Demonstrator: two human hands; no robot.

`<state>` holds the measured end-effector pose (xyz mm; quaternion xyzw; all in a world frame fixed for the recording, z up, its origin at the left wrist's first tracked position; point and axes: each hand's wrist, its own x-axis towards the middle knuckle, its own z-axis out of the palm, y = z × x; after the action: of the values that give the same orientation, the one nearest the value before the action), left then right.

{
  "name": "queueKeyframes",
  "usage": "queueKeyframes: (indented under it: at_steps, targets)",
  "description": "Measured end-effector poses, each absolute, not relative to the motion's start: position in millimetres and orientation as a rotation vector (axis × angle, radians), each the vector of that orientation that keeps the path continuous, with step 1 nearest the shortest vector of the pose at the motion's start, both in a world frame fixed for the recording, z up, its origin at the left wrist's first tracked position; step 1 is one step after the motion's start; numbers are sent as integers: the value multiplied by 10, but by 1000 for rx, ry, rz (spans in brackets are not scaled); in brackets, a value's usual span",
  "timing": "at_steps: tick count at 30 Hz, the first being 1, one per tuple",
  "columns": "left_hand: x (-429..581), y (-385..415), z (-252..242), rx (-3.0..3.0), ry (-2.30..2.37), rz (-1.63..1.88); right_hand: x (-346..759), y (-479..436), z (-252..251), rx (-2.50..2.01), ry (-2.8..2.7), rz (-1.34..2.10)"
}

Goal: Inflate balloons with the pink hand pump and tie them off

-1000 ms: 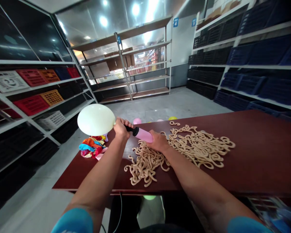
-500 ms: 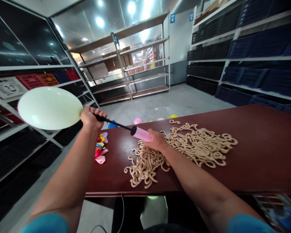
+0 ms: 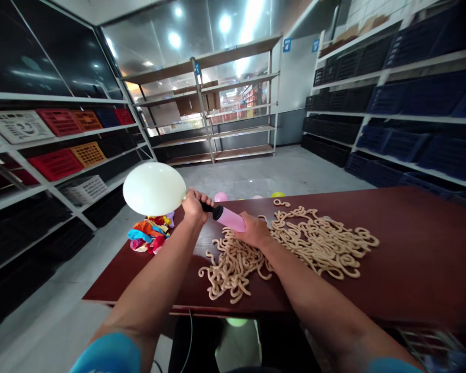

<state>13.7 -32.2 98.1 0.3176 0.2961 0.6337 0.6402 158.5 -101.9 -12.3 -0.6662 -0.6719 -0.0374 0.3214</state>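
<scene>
My left hand point(image 3: 196, 206) is closed around the black end of a balloon pump, at the neck of a pale, inflated balloon point(image 3: 154, 188). The balloon sticks out to the left of that hand, above the table's far left part. My right hand point(image 3: 254, 230) is wrapped round the pink barrel of the balloon pump point(image 3: 232, 219). Only a short black piece shows between the left fist and the barrel. Below and beside my right hand lies a heap of beige, curly, worm-like pieces point(image 3: 306, 233). Uninflated balloons point(image 3: 149, 233) in several colours lie on the table beyond my left forearm.
The dark red table point(image 3: 407, 248) spreads before me. Pink point(image 3: 220, 197) and yellow balloons point(image 3: 278, 195) show beyond its far edge. Shelves with crates point(image 3: 58, 122) stand left, dark crates point(image 3: 423, 98) right, and a metal rack point(image 3: 241, 129) at the back. A thin cable point(image 3: 190, 336) hangs near the front edge.
My left hand has moved right toward my right hand, bringing the balloon along. The long black rod that showed before is now mostly inside the pink barrel. The view has tilted slightly.
</scene>
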Motion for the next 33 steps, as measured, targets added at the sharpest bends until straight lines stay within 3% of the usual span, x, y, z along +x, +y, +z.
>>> queueKeyframes:
  at_steps: [12, 26, 33]
  targets:
    - [-600, -177, 2013, 836, 707, 1576, 1585, -993, -113, -1672, -1752, -58]
    - [260, -268, 1046, 754, 713, 1442, 1586, -1012, -123, -1817, -1764, -31]
    - [-33, -264, 1295, 773, 738, 1477, 1584, -1049, -49, -1763, -1772, -55]
